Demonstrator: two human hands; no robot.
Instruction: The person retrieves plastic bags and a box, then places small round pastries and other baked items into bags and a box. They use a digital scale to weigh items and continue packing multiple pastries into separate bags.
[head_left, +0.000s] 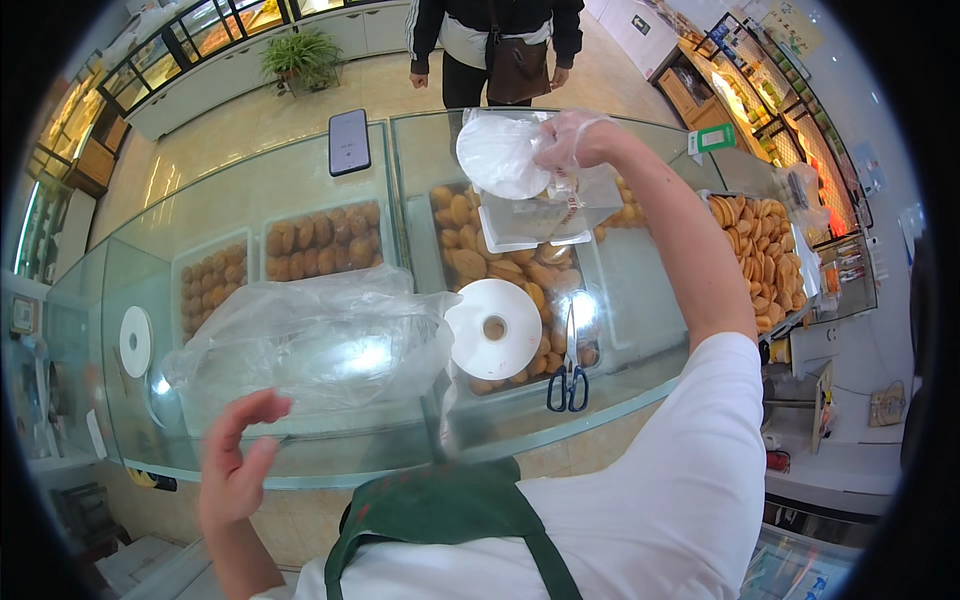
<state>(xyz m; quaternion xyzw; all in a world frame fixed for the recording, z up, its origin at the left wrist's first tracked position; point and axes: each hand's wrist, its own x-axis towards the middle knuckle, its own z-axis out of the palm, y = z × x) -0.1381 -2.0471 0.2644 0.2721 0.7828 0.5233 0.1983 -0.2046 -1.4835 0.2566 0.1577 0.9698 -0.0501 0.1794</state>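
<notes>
My right hand (577, 140), in clear plastic film that may be a glove or bag, reaches to the counter's far edge. Its fingers grip the side of a white round disc (499, 156) wrapped in clear plastic. Directly beneath stands a translucent box (536, 221) bearing red writing. My left hand (238, 457) is bare and holds nothing, fingers bent and apart above the counter's near edge. Close by it lies a crumpled clear plastic bag (300, 337). A large white ribbon roll (517, 345) rests right of the bag, its tail hanging towards me. Scissors with blue handles (568, 382) lie beside it.
Under the glass counter top (409, 161) are trays of baked goods (322, 244). A phone (349, 142) lies on top. Another ribbon roll (136, 342) is at the left. Pastries fill a tray (757, 262) at the right. A person (495, 52) stands across the counter.
</notes>
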